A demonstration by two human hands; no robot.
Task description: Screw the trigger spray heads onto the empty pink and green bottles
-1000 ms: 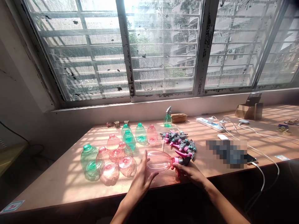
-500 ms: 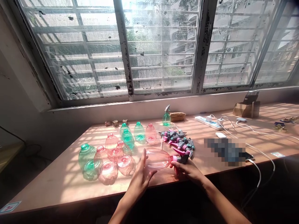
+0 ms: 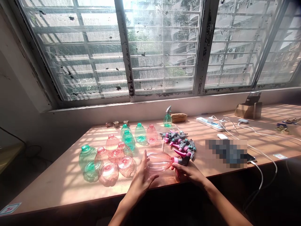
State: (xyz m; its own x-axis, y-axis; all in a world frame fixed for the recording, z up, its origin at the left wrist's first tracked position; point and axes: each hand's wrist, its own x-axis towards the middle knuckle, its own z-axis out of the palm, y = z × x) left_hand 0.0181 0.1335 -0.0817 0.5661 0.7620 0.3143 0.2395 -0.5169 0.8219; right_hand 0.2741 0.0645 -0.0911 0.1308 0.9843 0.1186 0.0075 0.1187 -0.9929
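Note:
A clear pink bottle (image 3: 159, 160) lies on its side just above the wooden table (image 3: 56, 185), held between both hands. My left hand (image 3: 141, 179) cups its base with fingers wrapped around it. My right hand (image 3: 188, 172) grips the pink and grey spray head (image 3: 182, 160) fitted at the bottle's neck. A pile of loose spray heads (image 3: 180, 141) lies just behind. Several empty pink and green bottles (image 3: 113, 157) stand and lie to the left.
A green spray bottle (image 3: 167, 119) with its head on stands near the window beside a woven basket (image 3: 179, 117). A power strip (image 3: 209, 123), white cables (image 3: 258, 147), a phone and a cardboard box (image 3: 249, 108) occupy the right side.
The view shifted slightly up the table. Both hands stay on the pink bottle; the left hand has closed a little more around its base.

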